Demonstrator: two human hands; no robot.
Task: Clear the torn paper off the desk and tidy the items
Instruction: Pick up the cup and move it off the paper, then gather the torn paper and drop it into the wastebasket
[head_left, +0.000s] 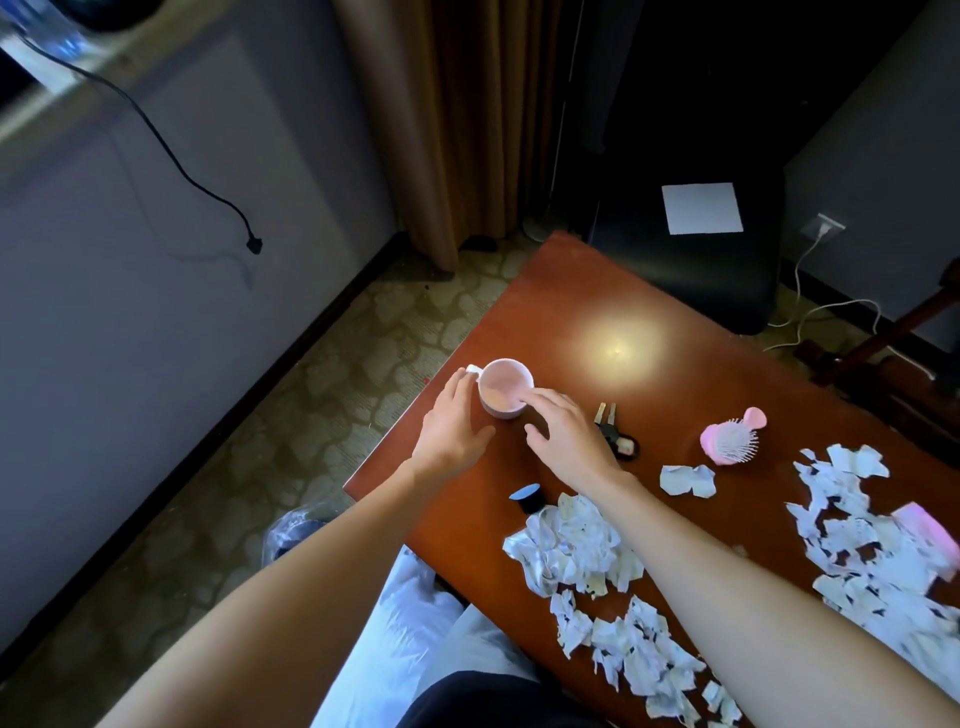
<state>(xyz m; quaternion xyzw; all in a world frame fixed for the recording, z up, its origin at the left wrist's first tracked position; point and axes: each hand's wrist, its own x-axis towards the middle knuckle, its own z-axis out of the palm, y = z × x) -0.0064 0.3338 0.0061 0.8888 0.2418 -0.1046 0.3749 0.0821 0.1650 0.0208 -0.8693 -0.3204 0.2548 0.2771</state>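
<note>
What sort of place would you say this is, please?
Probably a hotel room or bedroom: patterned carpet, long brown curtain, and a reddish-brown wooden desk strewn with torn white paper.

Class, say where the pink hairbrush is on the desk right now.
In the head view, the pink hairbrush lies on the desk right of the keys, beside the torn paper.
</note>
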